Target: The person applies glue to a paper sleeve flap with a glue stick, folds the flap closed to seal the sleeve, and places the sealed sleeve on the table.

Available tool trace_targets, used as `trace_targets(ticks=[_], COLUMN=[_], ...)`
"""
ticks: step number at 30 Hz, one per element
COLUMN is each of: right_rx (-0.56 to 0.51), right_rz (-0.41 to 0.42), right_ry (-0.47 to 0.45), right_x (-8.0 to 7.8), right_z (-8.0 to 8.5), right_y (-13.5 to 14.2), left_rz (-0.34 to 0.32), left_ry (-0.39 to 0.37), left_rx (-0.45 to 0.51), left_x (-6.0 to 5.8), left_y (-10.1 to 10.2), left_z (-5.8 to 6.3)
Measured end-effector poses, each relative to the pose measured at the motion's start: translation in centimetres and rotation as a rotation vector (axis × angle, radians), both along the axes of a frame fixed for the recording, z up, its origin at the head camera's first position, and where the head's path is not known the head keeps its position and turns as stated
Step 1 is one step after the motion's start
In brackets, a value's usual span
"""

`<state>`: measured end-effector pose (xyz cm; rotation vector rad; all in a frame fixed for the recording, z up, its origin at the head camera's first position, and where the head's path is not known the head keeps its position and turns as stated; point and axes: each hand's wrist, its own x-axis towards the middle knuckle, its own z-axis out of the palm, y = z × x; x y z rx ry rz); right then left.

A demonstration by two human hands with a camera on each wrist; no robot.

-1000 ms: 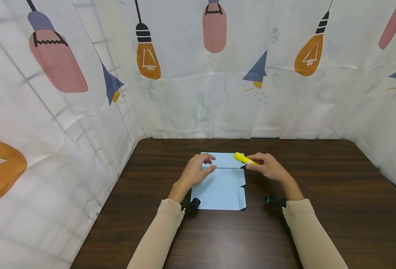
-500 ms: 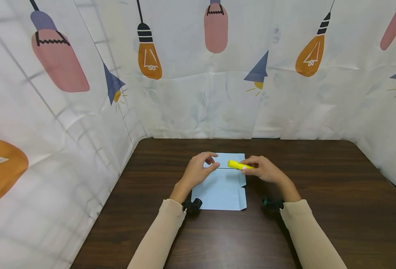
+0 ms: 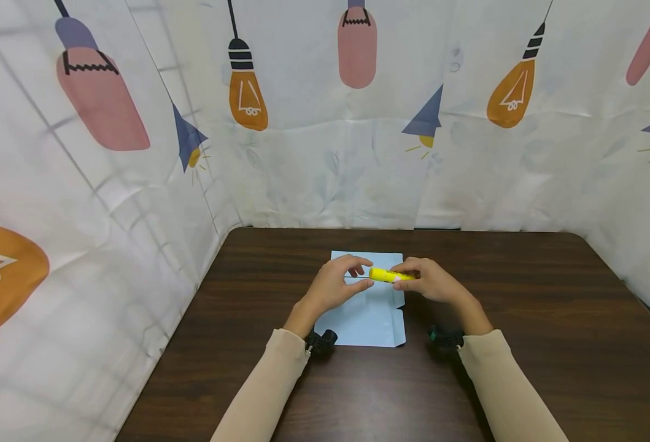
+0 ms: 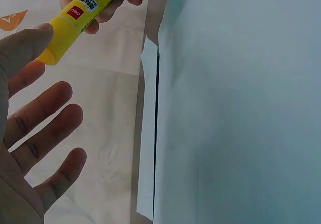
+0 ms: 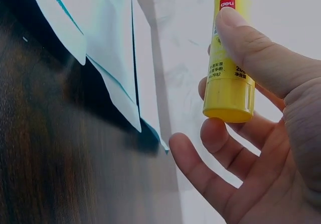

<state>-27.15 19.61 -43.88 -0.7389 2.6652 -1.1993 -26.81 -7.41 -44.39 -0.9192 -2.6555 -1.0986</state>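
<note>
A yellow glue stick [image 3: 390, 275] with a red label patch lies level above a light-blue sheet of paper [image 3: 358, 322] with folds and side flaps. My right hand [image 3: 432, 279] holds it between thumb and fingers near its right end. At the other end, my left hand [image 3: 336, 282] has its thumb and index finger spread about the yellow tip. In the left wrist view, that thumb [image 4: 30, 45] overlaps the tip of the glue stick [image 4: 75, 20]; whether it presses there I cannot tell. The remaining left fingers are spread apart.
A dark brown wooden table [image 3: 496, 294] carries the paper. White curtains [image 3: 313, 172] printed with lamps and bulbs hang behind the table and along its left and right sides. Black bands [image 3: 321, 339] sit at both wrists.
The right hand has brought the glue stick left and slightly nearer, turning it almost level. The left hand has moved right until its fingertips reach the stick's end. The paper stays put.
</note>
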Motion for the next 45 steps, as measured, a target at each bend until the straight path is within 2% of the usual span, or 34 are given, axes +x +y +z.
trace_targets(ticks=[7,12,22,37,45], right_rx=[-0.014,-0.013,-0.012,-0.125,-0.117], right_rz=[0.017,0.017,-0.019,-0.056,-0.07], right_ry=[0.002,-0.001,-0.014,-0.039,0.006], right_x=[0.19,0.27,0.17,0.41,0.38], right_z=[0.18,0.34,0.59,0.84,0.72], right_y=[-0.29,-0.53,-0.52,-0.27,-0.44], left_rz=[0.002,0.017,0.045,0.053,0.061], left_ry=[0.036,0.027,0.054,0.097,0.111], left_rx=[-0.007,-0.047,-0.052,-0.068,-0.084], left_x=[0.2,0.42,0.28,0.07,0.04], left_y=[0.34,0.37,0.19,0.01,-0.09], left_z=[-0.16,-0.12,-0.12,-0.05,0.33])
